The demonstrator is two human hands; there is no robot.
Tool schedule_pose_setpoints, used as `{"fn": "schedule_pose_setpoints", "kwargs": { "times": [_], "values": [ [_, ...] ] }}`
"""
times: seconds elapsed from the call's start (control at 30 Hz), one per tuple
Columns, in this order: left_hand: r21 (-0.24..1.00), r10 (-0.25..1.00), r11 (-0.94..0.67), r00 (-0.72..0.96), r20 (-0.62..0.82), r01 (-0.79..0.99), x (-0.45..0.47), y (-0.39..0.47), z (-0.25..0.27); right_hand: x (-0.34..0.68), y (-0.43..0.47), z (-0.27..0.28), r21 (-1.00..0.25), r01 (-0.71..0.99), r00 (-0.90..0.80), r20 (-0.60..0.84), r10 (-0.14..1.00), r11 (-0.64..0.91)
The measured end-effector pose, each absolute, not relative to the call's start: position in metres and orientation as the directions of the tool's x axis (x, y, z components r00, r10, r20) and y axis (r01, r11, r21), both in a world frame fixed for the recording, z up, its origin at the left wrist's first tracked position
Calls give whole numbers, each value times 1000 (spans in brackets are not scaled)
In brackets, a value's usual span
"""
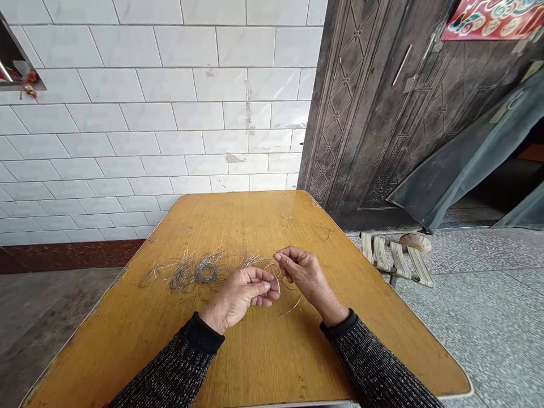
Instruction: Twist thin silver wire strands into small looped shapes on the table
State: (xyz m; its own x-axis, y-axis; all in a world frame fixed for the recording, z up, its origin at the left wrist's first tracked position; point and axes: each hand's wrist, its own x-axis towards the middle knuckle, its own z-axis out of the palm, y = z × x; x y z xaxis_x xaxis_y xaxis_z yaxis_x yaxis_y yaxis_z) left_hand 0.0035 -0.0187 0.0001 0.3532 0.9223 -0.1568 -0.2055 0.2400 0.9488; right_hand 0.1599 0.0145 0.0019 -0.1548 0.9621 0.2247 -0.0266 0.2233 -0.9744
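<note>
My left hand [244, 293] is closed, its thumb pressed towards the fingertips on a thin light-coloured wire [279, 285]. Just to its right, my right hand [302, 273] pinches between thumb and forefinger, apparently on the same wire, which curves up between the two hands. A loose end of wire [291, 309] hangs below the right hand. Several tangled coils of thin grey wire [206, 271] lie on the wooden table [263, 362], left of and beyond my left hand. Part of the wire is hidden by my fingers.
A small wire loop [287, 220] and a bent wire piece [322, 232] lie towards the table's far side. Behind stand a white tiled wall [182, 102] and a dark carved door [352, 102]. A strap-seat stool [397, 258] and a grey curtain [471, 153] are at the right.
</note>
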Motion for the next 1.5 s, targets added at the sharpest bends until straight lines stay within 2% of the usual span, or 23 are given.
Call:
{"fn": "schedule_pose_setpoints", "kwargs": {
  "times": [0.17,0.27,0.37,0.47,0.67,0.77,0.93,1.07,1.17,1.23,1.33,1.5],
  "values": [
    [969,996,82,58,-70,-235,3,-14,0,159,15,2,-978,-15,-107,207,972,207],
    [973,991,-41,-135,10,-227,4,-11,-1,154,12,-1,-975,38,-185,207,961,217],
    [961,968,-182,-211,137,-207,5,-9,-2,146,9,-6,-963,52,-328,235,915,266],
    [949,958,-227,-227,177,-217,7,-11,-1,140,8,-10,-972,51,-353,199,914,231],
    [911,983,-149,-159,93,-385,12,-16,1,139,9,-7,-990,17,-288,127,949,137],
    [911,990,-124,-114,85,-394,13,-18,1,139,8,-5,-994,-44,-276,110,955,101],
    [946,987,-146,-112,118,-288,12,-20,4,147,15,-3,-988,-102,-184,135,974,117],
    [960,966,-241,-129,223,-145,11,-22,2,170,42,1,-997,20,-56,78,995,80],
    [938,937,-347,-30,348,20,13,-24,-3,194,75,8,-995,85,12,45,999,44],
    [876,887,-463,69,457,135,15,-27,-6,207,98,10,-991,132,62,21,998,12],
    [717,759,-651,229,609,251,19,-32,-11,218,130,9,-977,206,126,-27,992,-53],
    [513,623,-780,378,684,358,21,-34,-17,217,168,-2,-937,305,168,-123,978,-171]
  ]
}}
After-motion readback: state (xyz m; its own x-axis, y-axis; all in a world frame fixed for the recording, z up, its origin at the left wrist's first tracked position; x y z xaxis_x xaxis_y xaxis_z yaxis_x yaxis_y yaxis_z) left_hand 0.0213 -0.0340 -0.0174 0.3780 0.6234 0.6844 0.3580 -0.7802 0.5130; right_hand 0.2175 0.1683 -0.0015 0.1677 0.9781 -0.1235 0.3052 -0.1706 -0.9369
